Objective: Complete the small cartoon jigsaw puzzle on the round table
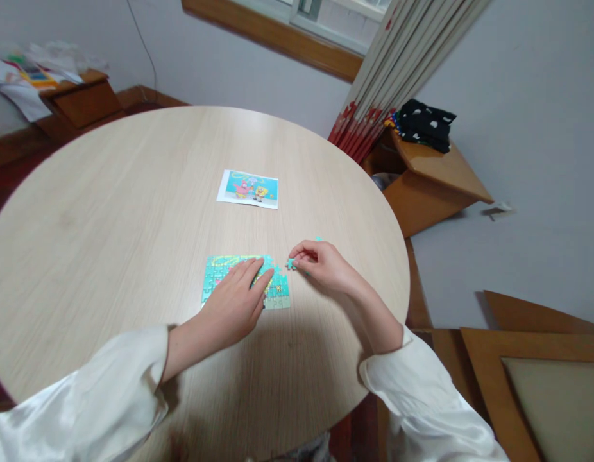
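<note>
Left fingers (pixel 247 268): spread, resting on puzzle (pixel 278 289) | Right fingers (pixel 304 248): pinching piece (pixel 290 264), right of left fingers | Done: puzzle mostly joined beneath left fingers | Remaining: corner gap nearest right fingers; loose piece (pixel 319 239) beyond them

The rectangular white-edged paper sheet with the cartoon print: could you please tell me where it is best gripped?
Probably by its long near edge, coming low from the person's side. The white-edged paper sheet is thin and lies on the round pale wood-grain table; that edge is uncovered, with tabletop between it and the teal, partly assembled jigsaw.
</note>
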Motion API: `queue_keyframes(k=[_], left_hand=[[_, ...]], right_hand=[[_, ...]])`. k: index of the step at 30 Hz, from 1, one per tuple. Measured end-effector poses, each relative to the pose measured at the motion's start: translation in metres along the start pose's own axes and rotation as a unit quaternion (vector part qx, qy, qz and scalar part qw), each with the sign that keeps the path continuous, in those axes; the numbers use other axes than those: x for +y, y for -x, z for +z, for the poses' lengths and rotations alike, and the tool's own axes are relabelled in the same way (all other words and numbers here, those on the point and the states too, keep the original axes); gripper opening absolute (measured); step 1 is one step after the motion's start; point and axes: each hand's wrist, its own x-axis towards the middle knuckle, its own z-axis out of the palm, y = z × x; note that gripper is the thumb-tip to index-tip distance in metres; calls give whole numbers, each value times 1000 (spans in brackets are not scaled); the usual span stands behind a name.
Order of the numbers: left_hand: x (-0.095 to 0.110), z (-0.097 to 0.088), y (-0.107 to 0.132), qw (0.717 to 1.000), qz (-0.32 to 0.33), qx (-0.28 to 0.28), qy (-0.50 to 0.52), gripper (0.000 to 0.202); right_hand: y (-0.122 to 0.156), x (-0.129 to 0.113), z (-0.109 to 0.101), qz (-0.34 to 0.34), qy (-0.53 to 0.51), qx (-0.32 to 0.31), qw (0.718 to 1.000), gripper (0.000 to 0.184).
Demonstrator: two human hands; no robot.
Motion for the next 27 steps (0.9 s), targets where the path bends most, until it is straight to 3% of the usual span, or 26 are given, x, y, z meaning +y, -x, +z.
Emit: queue_keyframes(k=[9,17,27], left_hand=[[-1,1,0,1000,3,-2,-16,40],[1,-2,-1,1000,9,-10,-17,40],[0,-1,-1,1000,11,-5,-16,40]], right_hand=[[0,-2,7,21,27,-21,999,14],[-24,-4,16,31,-22,12,999,6],[-33,3,19,64,-54,-13,996,6]])
